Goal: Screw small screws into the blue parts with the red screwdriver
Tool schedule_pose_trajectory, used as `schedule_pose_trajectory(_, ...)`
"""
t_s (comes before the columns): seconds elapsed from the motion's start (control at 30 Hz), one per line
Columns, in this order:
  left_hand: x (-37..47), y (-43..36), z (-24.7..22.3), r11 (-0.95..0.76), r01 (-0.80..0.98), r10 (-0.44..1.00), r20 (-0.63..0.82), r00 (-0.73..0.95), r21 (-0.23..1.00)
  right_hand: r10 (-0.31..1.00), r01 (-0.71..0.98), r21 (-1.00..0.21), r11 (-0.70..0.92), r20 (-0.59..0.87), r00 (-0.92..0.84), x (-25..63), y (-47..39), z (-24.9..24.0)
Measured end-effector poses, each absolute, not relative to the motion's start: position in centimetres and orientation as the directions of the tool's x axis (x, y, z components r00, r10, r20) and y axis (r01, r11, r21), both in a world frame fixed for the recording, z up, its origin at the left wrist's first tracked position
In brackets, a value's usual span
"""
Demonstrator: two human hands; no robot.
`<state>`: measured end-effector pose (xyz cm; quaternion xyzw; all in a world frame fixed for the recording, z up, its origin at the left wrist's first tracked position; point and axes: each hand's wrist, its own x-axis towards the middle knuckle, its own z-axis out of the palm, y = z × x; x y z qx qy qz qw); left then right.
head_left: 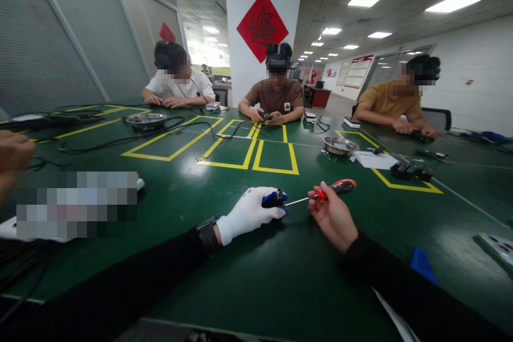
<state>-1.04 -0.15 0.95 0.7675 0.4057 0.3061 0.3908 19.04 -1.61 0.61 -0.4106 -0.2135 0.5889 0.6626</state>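
A white glove with blue fingertips covers my left hand [254, 211], which is closed round a small black part [279, 199] above the green table. My bare right hand [332, 216] grips a screwdriver [343, 186] with a red and black handle by the front of that handle. The metal shaft points left, and its tip meets or nearly meets the black part; the exact contact is too small to tell. Part of the black part is hidden by the gloved fingers.
Metal bowls [340, 145] [145, 120] stand on the green table [224, 288]. Several black parts [412, 170] lie by a white paper [374, 160] at right. Black cables [100, 145] cross the left. Three people sit opposite; another person's hand [15, 155] shows at the left edge.
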Motion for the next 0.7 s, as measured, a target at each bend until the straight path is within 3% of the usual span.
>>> schedule_pose_trajectory(0.1,-1.0,-0.2,1.0,-0.381,0.381,0.853,0.162,0.496,0.842,0.945,-0.589,-0.800,0.110,-0.100,0.312,18.9,-1.9,0.7)
schedule_pose_trajectory(0.2,-0.9,-0.2,0.9,-0.379,0.382,0.852,0.156,0.499,0.843,0.910,-0.466,-0.821,0.330,0.146,0.388,18.7,-2.6,1.4)
schedule_pose_trajectory(0.33,-1.0,0.0,0.3,-0.414,0.404,0.853,0.194,0.484,0.815,0.881,-0.296,-0.837,0.460,0.390,0.267,18.1,-3.5,2.1)
schedule_pose_trajectory(0.47,-1.1,0.3,0.0,-0.492,0.455,0.842,0.272,0.466,0.743,0.888,-0.246,-0.855,0.457,0.422,0.182,17.8,-3.9,1.8)
schedule_pose_trajectory(0.7,-1.3,0.4,-0.3,-0.520,0.476,0.834,0.301,0.462,0.710,0.891,-0.252,-0.857,0.449,0.407,0.203,18.0,-4.0,2.1)
